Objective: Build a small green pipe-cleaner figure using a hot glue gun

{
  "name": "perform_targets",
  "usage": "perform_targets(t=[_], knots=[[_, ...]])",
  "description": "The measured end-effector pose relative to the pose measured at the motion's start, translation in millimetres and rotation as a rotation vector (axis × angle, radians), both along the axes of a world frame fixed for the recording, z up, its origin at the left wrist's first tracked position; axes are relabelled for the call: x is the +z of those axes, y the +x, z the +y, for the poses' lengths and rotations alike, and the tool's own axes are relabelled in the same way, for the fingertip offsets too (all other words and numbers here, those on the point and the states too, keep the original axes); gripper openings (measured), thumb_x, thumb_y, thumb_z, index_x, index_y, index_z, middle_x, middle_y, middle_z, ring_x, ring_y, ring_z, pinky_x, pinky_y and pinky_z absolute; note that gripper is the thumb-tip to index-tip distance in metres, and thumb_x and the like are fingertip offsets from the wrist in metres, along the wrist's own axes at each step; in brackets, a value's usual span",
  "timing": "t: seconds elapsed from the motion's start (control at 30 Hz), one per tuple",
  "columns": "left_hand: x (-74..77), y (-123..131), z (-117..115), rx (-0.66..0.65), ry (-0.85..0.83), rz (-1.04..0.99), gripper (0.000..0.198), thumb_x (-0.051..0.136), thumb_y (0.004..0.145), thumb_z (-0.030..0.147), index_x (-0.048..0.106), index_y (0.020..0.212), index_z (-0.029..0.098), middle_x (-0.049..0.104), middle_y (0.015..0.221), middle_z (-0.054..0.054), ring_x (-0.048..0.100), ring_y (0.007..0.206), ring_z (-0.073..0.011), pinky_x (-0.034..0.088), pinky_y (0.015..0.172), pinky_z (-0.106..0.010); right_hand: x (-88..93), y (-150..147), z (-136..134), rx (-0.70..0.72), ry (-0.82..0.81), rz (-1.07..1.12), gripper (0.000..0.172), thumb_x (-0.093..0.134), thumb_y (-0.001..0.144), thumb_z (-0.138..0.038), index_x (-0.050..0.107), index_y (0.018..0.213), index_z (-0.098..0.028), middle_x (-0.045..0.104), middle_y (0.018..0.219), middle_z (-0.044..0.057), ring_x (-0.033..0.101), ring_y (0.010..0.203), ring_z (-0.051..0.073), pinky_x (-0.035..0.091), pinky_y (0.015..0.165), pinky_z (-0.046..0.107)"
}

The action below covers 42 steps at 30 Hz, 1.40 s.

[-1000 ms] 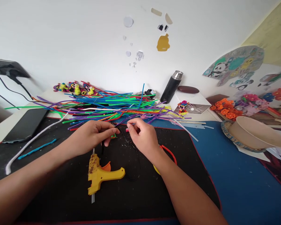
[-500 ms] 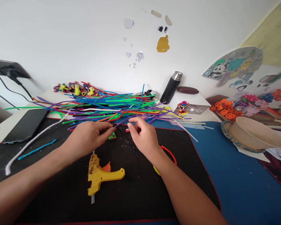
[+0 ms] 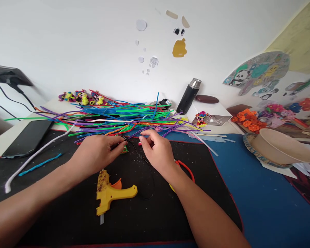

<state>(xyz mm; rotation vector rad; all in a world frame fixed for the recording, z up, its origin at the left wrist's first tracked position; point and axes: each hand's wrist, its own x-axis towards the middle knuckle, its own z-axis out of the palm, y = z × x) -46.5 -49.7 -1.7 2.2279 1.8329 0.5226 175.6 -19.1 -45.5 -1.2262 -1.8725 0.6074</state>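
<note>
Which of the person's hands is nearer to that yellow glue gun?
The left. The left hand is just past the front end of the yellow glue gun; the right hand is farther off, beyond it and to its right.

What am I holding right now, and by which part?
The left grip appears to pinch a thin black cord near its upper visible end; whether the right grip holds anything is unclear.

Not a readable word anywhere right now, with the faint marks low on the yellow wall sticker [image 3: 179,47] and black flask [image 3: 188,99] far too small!
</note>
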Motion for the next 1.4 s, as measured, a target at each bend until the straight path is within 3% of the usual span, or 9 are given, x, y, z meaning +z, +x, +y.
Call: perform_targets(t=[0.13, 0.33, 0.57, 0.8, 0.87, 1.0, 1.07, 1.3, 1.4], knots=[[0.1, 1.3, -1.7, -0.018, -0.019, 0.010, 0.050, 0.049, 0.097, 0.058, 0.087, 0.095, 0.027, 0.074, 0.064, -0.007, 0.063, 0.057, -0.0248, 0.031, 0.058, -0.033, -1.3, 0.0, 0.6, -0.011, 0.020, 0.003, 0.023, 0.060, 0.105, -0.037, 0.079, 0.106, -0.024, 0.076, 0.073, 0.001, 0.065, 0.060, 0.019, 0.043, 0.062, 0.031], [3.5, 4.9, -5.5, -0.036, -0.069, -0.010, 0.052, 0.047, 0.096, 0.059, 0.088, 0.096, 0.027, 0.076, 0.065, -0.006, 0.062, 0.055, -0.0226, 0.032, 0.056, -0.031, -1.6, 1.5, 1.8, -0.021, 0.038, -0.020, 0.022, 0.058, 0.104, -0.035, 0.077, 0.097, -0.024, 0.074, 0.070, 0.000, 0.062, 0.056, 0.018, 0.041, 0.060, 0.030], [-1.9, 11.1, -12.6, -0.140, -0.146, -0.133, 0.050, 0.049, 0.099, 0.062, 0.082, 0.087, 0.025, 0.066, 0.053, 0.000, 0.052, 0.047, -0.0166, 0.030, 0.051, -0.029, -2.2, 0.6, 1.4, -0.031, 0.059, -0.016, 0.022, 0.060, 0.102, -0.035, 0.074, 0.090, -0.025, 0.067, 0.064, -0.001, 0.056, 0.054, 0.016, 0.037, 0.058, 0.029], [-1.5, 15.4, -17.0, -0.192, -0.267, -0.243, 0.050, 0.050, 0.103, 0.060, 0.069, 0.074, 0.025, 0.067, 0.055, 0.003, 0.051, 0.046, -0.0141, 0.031, 0.049, -0.028, -1.3, -0.6, -0.6, -0.032, 0.069, -0.027, 0.021, 0.059, 0.102, -0.035, 0.072, 0.089, -0.024, 0.063, 0.062, -0.002, 0.054, 0.053, 0.016, 0.036, 0.059, 0.029], [0.2, 12.9, -13.8, -0.185, -0.281, -0.258, 0.049, 0.049, 0.102, 0.062, 0.073, 0.079, 0.025, 0.069, 0.057, 0.002, 0.055, 0.049, -0.0155, 0.034, 0.050, -0.028, -0.6, -0.2, -0.6, -0.025, 0.062, -0.012, 0.021, 0.059, 0.102, -0.035, 0.072, 0.089, -0.024, 0.063, 0.062, -0.002, 0.053, 0.053, 0.015, 0.036, 0.058, 0.029], [3.3, 3.2, -2.9, -0.116, -0.282, -0.294, 0.053, 0.052, 0.098, 0.065, 0.081, 0.114, 0.024, 0.071, 0.059, 0.001, 0.059, 0.052, -0.0193, 0.036, 0.051, -0.028, 1.3, 0.2, -0.9, -0.004, 0.044, 0.014, 0.023, 0.058, 0.103, -0.037, 0.074, 0.092, -0.024, 0.063, 0.063, -0.002, 0.054, 0.054, 0.016, 0.037, 0.058, 0.029], [3.1, -1.9, 2.4, -0.082, -0.260, -0.284, 0.057, 0.051, 0.098, 0.068, 0.081, 0.119, 0.024, 0.071, 0.060, 0.000, 0.058, 0.052, -0.0197, 0.035, 0.051, -0.029, 1.9, -0.1, -1.6, 0.024, 0.042, 0.021, 0.023, 0.058, 0.103, -0.037, 0.075, 0.094, -0.024, 0.064, 0.065, -0.002, 0.055, 0.056, 0.015, 0.038, 0.059, 0.028], [-4.6, -12.4, 14.0, -0.137, -0.250, -0.234, 0.058, 0.048, 0.098, 0.071, 0.083, 0.103, 0.025, 0.072, 0.064, -0.001, 0.065, 0.059, -0.0217, 0.043, 0.059, -0.030, -0.4, -0.2, -1.3, 0.054, 0.004, 0.060, 0.025, 0.060, 0.103, -0.039, 0.078, 0.097, -0.022, 0.064, 0.066, -0.002, 0.053, 0.058, 0.015, 0.037, 0.060, 0.028], [-5.3, -20.9, 22.0, -0.073, -0.191, -0.273, 0.056, 0.052, 0.097, 0.072, 0.079, 0.088, 0.024, 0.067, 0.060, 0.000, 0.059, 0.055, -0.0194, 0.041, 0.057, -0.030, 1.6, 1.5, 1.2, 0.069, -0.039, 0.109, 0.027, 0.061, 0.103, -0.042, 0.077, 0.096, -0.021, 0.064, 0.066, -0.002, 0.053, 0.058, 0.015, 0.038, 0.060, 0.028]])
